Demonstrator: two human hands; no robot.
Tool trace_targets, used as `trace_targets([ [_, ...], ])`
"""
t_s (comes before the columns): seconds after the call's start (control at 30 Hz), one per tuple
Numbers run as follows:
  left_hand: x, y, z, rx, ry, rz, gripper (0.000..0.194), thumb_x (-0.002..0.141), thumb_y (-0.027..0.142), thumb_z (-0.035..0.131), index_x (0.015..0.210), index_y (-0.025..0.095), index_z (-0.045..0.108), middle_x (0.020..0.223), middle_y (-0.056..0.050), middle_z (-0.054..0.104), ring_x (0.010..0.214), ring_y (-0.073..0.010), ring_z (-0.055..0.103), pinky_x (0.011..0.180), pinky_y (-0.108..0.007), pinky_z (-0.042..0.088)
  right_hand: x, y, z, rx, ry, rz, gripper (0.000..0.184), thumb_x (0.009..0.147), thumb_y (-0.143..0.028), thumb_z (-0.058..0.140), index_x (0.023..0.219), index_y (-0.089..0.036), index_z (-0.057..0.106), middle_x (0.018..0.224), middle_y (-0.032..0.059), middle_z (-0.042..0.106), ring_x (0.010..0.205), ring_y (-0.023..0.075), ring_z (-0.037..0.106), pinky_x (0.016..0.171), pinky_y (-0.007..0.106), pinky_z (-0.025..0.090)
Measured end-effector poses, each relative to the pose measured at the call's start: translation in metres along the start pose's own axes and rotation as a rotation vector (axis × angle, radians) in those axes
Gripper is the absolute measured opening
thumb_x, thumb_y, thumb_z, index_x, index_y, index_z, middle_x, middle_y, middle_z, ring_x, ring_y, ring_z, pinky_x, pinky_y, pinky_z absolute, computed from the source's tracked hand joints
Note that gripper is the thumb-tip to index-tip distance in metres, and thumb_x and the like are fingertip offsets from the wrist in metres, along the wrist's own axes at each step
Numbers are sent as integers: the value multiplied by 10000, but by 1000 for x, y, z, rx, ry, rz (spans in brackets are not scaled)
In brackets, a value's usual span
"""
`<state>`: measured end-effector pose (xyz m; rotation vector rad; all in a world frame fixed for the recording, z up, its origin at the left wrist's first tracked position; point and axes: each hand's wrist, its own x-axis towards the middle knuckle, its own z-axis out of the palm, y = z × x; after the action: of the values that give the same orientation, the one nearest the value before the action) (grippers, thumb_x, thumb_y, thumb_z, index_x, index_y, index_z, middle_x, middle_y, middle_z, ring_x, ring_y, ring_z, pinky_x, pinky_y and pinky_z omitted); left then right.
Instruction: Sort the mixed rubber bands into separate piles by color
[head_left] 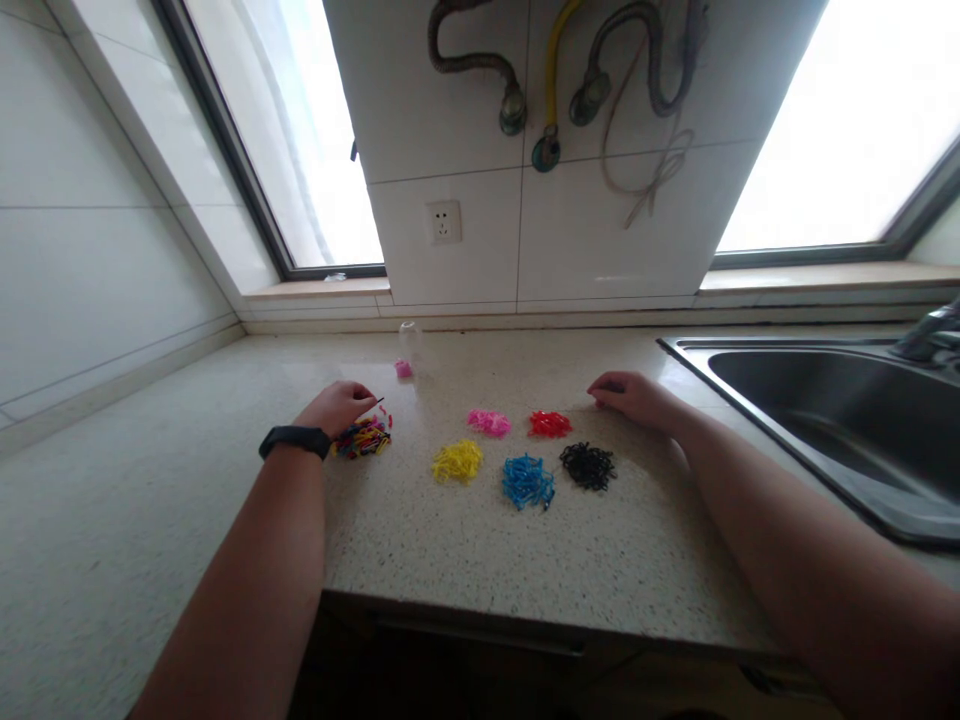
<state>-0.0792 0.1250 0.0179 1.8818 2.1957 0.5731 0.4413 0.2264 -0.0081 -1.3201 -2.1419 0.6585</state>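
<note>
My left hand (pixel 346 405), with a dark band on the wrist, pinches a small black elastic band (pixel 380 400) above a mixed-colour pile of elastic bands (pixel 363 438). My right hand (pixel 628 393) rests over the counter, right of the red bands (pixel 550 424). Its fingers are pressed together; whether anything is between them is too small to tell. Sorted by colour between my hands lie pink bands (pixel 489 423), yellow bands (pixel 457 461), blue bands (pixel 528 482) and black bands (pixel 589 466).
A clear plastic bottle or jar (pixel 409 345) stands behind the piles, beside a small pink item (pixel 403 369). The speckled counter (pixel 420 550) ends at a front edge. A steel sink (pixel 825 400) with a faucet (pixel 930 335) is at right. Pipes and a socket (pixel 444 222) are on the tiled wall.
</note>
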Motion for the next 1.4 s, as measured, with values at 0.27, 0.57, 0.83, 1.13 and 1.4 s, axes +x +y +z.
trace_targets([
  [0.27,-12,59,14,-575,-12,128,387,813,520,595,882,145,660,877,-93,738,640,-142,566,521,-236,404,4,5,4,-63,-3,-21,242,853,-347,583,951,-177,724,801,55,741,736,188,661,714,303,499],
  [0.57,-48,137,32,-933,-160,260,276,839,387,689,954,139,644,928,-107,746,734,-144,623,524,-213,425,8,8,9,-106,11,-28,206,854,-317,604,935,-185,740,794,47,752,729,187,671,706,295,502],
  [0.83,-80,181,46,-993,-378,479,226,903,323,651,1048,153,682,1080,-119,749,943,-193,702,573,-219,512,7,3,9,-164,20,-11,233,852,-360,606,930,-200,757,796,42,755,736,188,670,685,283,494],
  [1.13,-95,195,55,-1011,-356,492,209,847,316,721,978,154,708,990,-99,770,864,-182,717,586,-225,529,8,0,9,-238,19,-25,241,846,-372,604,934,-211,761,837,46,756,728,180,657,680,277,480],
  [1.4,-98,197,52,-1042,-298,471,195,828,336,734,899,158,701,930,-95,766,816,-182,707,570,-238,532,8,-2,10,-295,30,-16,236,840,-385,613,930,-230,766,868,45,755,746,185,652,669,276,471],
])
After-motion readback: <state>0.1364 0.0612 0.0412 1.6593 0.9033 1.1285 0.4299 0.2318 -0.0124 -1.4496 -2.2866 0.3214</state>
